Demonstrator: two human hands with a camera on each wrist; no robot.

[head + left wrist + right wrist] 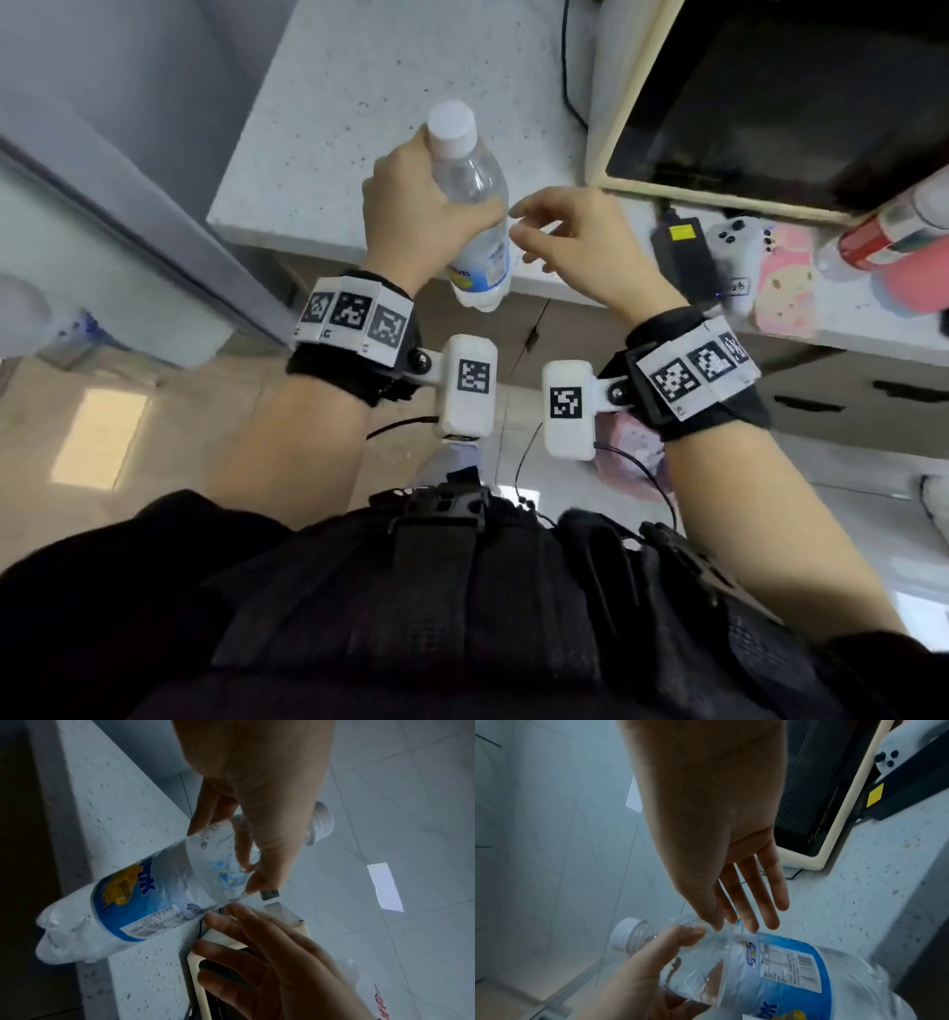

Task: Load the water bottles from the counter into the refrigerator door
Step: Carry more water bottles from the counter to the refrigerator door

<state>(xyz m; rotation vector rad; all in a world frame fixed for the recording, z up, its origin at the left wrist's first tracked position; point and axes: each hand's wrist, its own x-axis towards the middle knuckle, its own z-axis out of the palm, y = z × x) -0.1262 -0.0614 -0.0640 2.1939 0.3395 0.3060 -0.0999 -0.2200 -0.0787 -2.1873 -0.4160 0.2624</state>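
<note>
A clear water bottle [475, 205] with a white cap and a blue label is held above the front edge of the speckled counter [349, 103]. My left hand [416, 210] grips its upper body, fingers wrapped round the clear part below the neck [231, 845]. The bottle [770, 971] is lifted and tilted, cap away from me. My right hand [570, 236] hovers just right of the bottle with fingers straight and spread [754, 902], fingertips beside the label and holding nothing. The refrigerator door [128, 205] stands at the left.
A cream-framed appliance with a dark front [760, 97] stands on the counter at the right. Beside it lie a black charger [683, 257], a white game controller [734, 257], a pink item [785, 277] and a red-labelled bottle [883, 231]. Drawers sit under the counter.
</note>
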